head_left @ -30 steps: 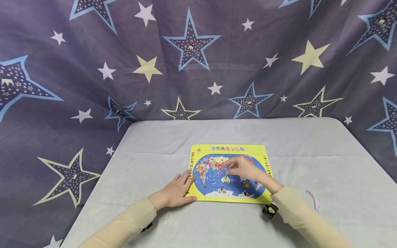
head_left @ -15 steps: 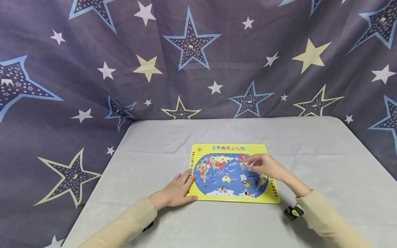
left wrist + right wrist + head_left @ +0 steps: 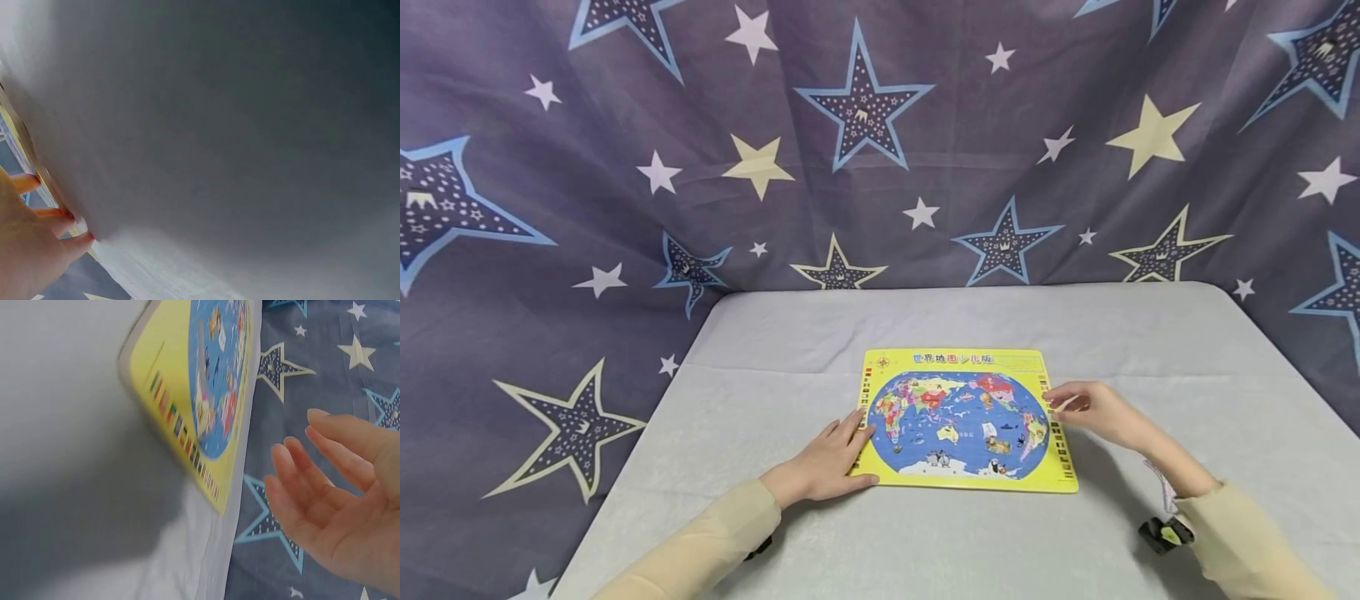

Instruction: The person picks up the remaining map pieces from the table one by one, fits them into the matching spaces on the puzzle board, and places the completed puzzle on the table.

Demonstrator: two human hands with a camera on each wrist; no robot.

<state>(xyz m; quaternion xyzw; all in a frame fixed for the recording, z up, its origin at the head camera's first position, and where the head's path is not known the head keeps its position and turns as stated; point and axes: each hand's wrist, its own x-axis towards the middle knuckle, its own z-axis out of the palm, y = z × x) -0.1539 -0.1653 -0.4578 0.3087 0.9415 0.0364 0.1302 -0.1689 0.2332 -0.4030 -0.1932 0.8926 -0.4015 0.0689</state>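
Observation:
A yellow-bordered world map board (image 3: 962, 483) lies flat on the cloth, its blue map area filled with coloured continents, penguins and a ship. Across its left edge rests my left hand (image 3: 823, 467), fingers spread and fairly straight; the left wrist view shows the fingertips of this hand (image 3: 37, 244) along the board's rim. Beside the board's right edge is my right hand (image 3: 1101, 410), fingers loosely bent and holding nothing. In the right wrist view that hand (image 3: 344, 494) has a gap between thumb and fingers, apart from the board (image 3: 159, 356).
A thin pinkish strip (image 3: 1159, 482) lies to the right of the board, partly hidden by the right wrist. Pale grey cloth (image 3: 760, 342) covers the table. Behind it hangs a dark curtain with stars (image 3: 925, 183).
My right hand has moved right, from over the map's middle to beside the board's right edge, uncovering the map. The left hand has stayed in place.

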